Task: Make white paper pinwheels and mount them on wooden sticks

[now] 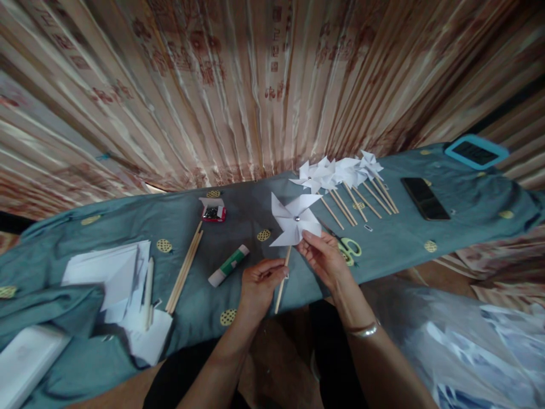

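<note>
A white paper pinwheel [293,220] with a round silver pin at its centre is held up over the near edge of the cloth-covered table. My left hand [260,284] pinches its wooden stick below the paper. With thumb and fingers, my right hand [324,255] grips the lower right blade of the same pinwheel. Behind my right fingers lie yellow-green scissors [351,250], partly hidden. To the left of my left hand lies a glue stick [229,265] with a green label.
Several pinwheels [336,173] lie at the back right, near a phone [424,199] and a blue-framed device [477,151]. At left are a small red box of pins [213,212], wooden sticks [185,270], white paper sheets [110,272] and a white pen [149,292]. Curtains [238,85] hang behind.
</note>
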Motion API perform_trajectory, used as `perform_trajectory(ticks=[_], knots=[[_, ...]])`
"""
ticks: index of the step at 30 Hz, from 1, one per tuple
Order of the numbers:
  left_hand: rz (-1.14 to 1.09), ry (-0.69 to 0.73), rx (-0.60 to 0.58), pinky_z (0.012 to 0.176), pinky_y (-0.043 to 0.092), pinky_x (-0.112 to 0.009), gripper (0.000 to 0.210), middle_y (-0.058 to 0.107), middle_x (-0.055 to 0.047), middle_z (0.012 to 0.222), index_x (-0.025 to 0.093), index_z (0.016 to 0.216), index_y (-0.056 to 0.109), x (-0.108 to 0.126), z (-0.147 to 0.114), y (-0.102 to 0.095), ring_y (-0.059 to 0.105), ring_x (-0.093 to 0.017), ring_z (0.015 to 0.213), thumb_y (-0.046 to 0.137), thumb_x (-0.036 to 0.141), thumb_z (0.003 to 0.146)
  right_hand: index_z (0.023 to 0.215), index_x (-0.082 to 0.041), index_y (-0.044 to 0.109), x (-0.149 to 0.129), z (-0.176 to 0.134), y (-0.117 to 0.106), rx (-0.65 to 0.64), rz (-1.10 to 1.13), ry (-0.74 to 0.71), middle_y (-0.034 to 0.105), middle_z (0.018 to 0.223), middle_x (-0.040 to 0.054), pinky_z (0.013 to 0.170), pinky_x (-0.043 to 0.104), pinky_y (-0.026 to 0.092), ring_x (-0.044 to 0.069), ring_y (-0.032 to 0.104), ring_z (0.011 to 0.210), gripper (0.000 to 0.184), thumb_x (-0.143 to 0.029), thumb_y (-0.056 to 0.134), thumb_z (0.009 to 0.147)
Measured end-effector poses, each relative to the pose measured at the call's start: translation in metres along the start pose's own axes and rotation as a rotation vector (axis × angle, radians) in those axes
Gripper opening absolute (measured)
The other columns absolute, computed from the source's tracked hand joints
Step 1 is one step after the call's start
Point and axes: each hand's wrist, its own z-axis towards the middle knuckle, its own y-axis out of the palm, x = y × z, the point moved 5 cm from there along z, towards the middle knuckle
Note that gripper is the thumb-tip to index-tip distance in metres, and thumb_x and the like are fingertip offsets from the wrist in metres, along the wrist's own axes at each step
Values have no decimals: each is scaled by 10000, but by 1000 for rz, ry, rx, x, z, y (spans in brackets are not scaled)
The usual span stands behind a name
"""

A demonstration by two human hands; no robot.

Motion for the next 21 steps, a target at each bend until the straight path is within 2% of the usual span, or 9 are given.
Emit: perform_trajectory(ticks=[11, 18, 21], knots=[[13, 8, -15, 612, 456, -235, 188, 680, -21, 641, 171, 716, 782, 0, 1, 0, 577, -127, 608, 786, 253, 546, 704, -185, 747, 4, -1, 1, -15, -38, -6, 695, 611, -4, 521, 174, 503, 75, 590, 531, 194, -260, 865, 569], [36, 32, -17, 635, 467, -255, 193, 686, -25, 652, 178, 722, 779, -2, 1, -1, 592, -142, 627, 798, 275, 555, 701, -188, 747, 5, 0, 3, 0, -52, -3, 694, 632, -5, 517, 193, 490, 80, 577, 539, 216, -267, 873, 545], [42, 40, -23, 634, 474, -254, 190, 686, -26, 647, 179, 731, 782, -1, 1, -1, 600, -146, 633, 792, 270, 565, 638, -175, 727, 3, -1, 6, -27, -81, -18, 648, 573, -18, 494, 191, 451, 70, 535, 516, 195, -287, 865, 556]])
